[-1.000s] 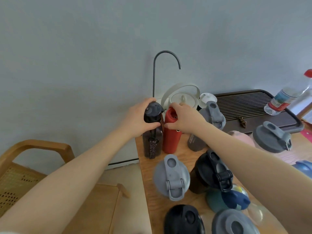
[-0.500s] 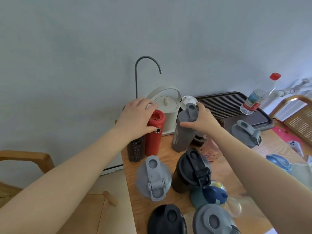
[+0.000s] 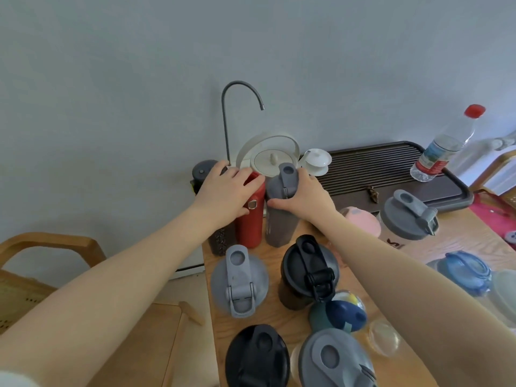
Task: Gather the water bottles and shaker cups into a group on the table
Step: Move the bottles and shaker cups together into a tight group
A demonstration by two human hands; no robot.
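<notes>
At the table's far left corner stand a dark bottle [image 3: 221, 241], a red bottle [image 3: 251, 224] and a tall grey shaker [image 3: 279, 227], side by side. My left hand [image 3: 227, 191] lies over the top of the red bottle and partly covers the dark one. My right hand [image 3: 303, 195] grips the grey shaker near its lid. Nearer me stand a grey-lidded shaker [image 3: 239, 283], a black shaker [image 3: 307, 272], a blue-lidded cup [image 3: 339, 315], another black-lidded one [image 3: 257, 358] and a grey-lidded one [image 3: 335, 361].
A white kettle [image 3: 272, 160] with a hooked spout tube and a dark slatted tray [image 3: 391, 166] sit against the wall. A clear red-capped water bottle [image 3: 444, 146] stands on the tray. At right are a grey-lidded cup [image 3: 406, 222], a pink one [image 3: 360, 222] and a blue lid [image 3: 465, 270]. A wooden chair [image 3: 50, 247] stands left.
My right hand has left the red bottle, taken the grey shaker and brought it left against the red bottle. My left hand has shifted from the dark bottle's cap onto the red bottle.
</notes>
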